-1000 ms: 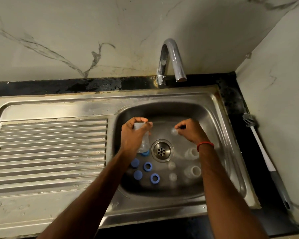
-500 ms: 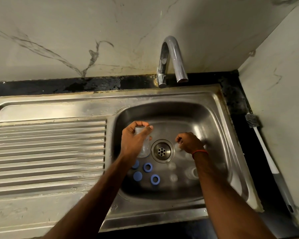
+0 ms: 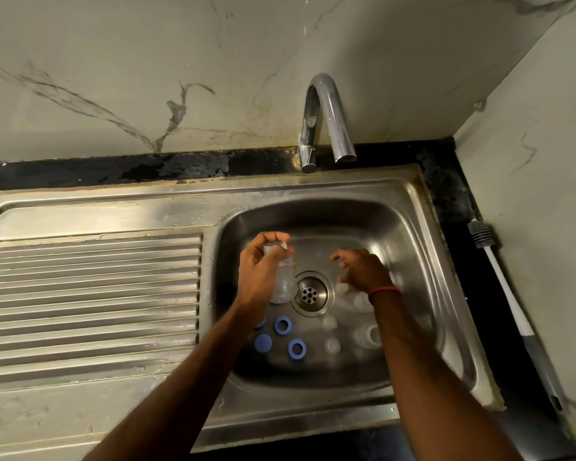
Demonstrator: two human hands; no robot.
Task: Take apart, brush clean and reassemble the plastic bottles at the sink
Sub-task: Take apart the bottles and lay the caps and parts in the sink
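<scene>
My left hand (image 3: pixel 260 271) grips a clear plastic bottle (image 3: pixel 285 282) by its body, upright over the sink basin (image 3: pixel 413 227), left of the drain (image 3: pixel 310 293). My right hand (image 3: pixel 363 269) hovers right of the drain with fingers spread and nothing in it. Blue caps and rings (image 3: pixel 282 326) lie on the basin floor near my left forearm. Clear bottle bodies (image 3: pixel 368 334) and small clear parts (image 3: pixel 332 345) lie on the floor beside my right forearm, partly hidden by it.
A curved metal tap (image 3: pixel 326 118) stands behind the basin. A long bottle brush (image 3: pixel 499 277) with a white and grey handle lies on the black counter at the right wall. A ribbed drainboard (image 3: pixel 90 294) spreads to the left.
My right hand held a small clear part a second ago, lowered it to the right side of the basin and now is open. My left hand kept its bottle nearly still.
</scene>
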